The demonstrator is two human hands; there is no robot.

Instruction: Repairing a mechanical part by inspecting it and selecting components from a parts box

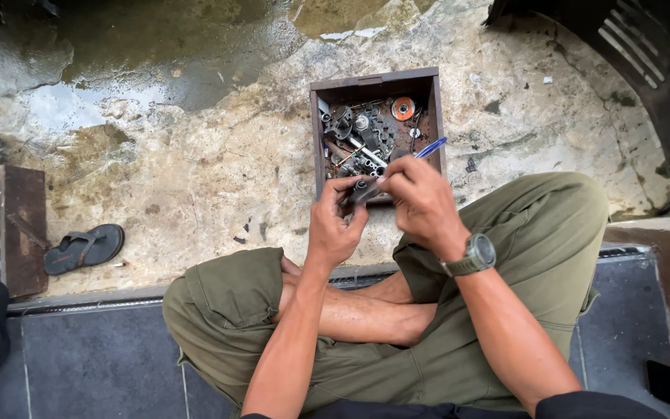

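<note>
I sit cross-legged in olive trousers on a dark tiled step. My left hand [333, 225] grips a small dark metal part [366, 190] just over the near edge of a rusty metal box [374, 80]. My right hand [422, 203], with a watch on its wrist, pinches the same part from the right and also holds a blue pen [431, 147] that points up and right. The box holds several metal bits, sockets and an orange ring [403, 108].
Wet, stained concrete lies ahead with a puddle at the top left. A dark sandal [84, 247] and a rusty plate [23, 229] with tools beside it are at the left. A dark vehicle panel [653, 70] fills the top right.
</note>
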